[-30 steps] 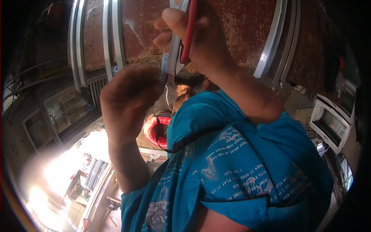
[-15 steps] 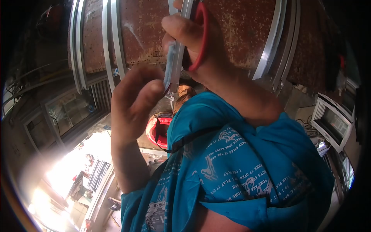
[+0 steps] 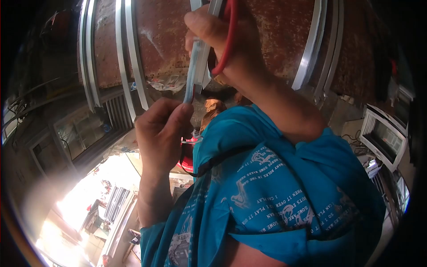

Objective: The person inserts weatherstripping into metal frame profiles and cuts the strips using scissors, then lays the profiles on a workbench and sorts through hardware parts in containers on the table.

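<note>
The head view shows a brown worn table [image 3: 106, 53], with long metal strips [image 3: 135, 49] lying across it, and in front of it the person's blue shirt [image 3: 253, 169]. Above the shirt, the right hand [image 3: 243, 49] is closed around a slim metal bar [image 3: 202, 66]. The left hand [image 3: 160, 124] pinches, thumb and finger together, the lower end of a pale blue strip [image 3: 191, 75], which runs along the bar's left side. A red loop [image 3: 231, 40] (perhaps a tool's handle, it is not certain) stands by the right hand. The strip could tear or slip from the pinch, if it is pulled unevenly; the bar's end, which looks thin, could scratch a finger if the bar turns. As for containers, a red round object [image 3: 188, 160] is partly hidden behind the shirt; what it holds cannot be told.
</note>
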`<move>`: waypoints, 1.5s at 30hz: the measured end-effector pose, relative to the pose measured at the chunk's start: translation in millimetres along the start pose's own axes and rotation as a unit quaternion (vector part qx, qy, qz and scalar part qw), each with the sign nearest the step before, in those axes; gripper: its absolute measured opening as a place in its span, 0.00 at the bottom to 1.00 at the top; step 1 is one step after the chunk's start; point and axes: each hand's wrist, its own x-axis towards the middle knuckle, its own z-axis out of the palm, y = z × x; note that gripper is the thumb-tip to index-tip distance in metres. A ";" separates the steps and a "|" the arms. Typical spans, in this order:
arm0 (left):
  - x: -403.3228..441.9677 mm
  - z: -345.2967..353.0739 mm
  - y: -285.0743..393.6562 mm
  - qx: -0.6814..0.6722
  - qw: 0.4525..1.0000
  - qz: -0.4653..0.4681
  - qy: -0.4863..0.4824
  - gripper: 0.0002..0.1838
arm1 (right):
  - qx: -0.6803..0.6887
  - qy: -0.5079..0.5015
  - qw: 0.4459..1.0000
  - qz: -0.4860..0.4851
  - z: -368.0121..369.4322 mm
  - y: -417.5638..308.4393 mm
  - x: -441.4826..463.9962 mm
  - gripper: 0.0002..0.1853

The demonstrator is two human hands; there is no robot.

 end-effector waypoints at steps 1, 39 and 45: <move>-0.7 3.9 0.9 -0.001 1.000 -0.002 0.000 0.10 | 0.031 0.007 0.999 0.010 0.3 -1.8 0.4 0.16; 11.4 10.9 -4.2 -0.044 0.995 -0.006 -0.094 0.15 | 0.071 0.054 0.986 0.138 -16.2 8.2 -20.1 0.19; 14.2 -4.9 -39.2 -0.051 0.987 -0.082 -0.125 0.15 | 0.034 0.068 0.983 0.170 -39.5 26.7 -24.6 0.27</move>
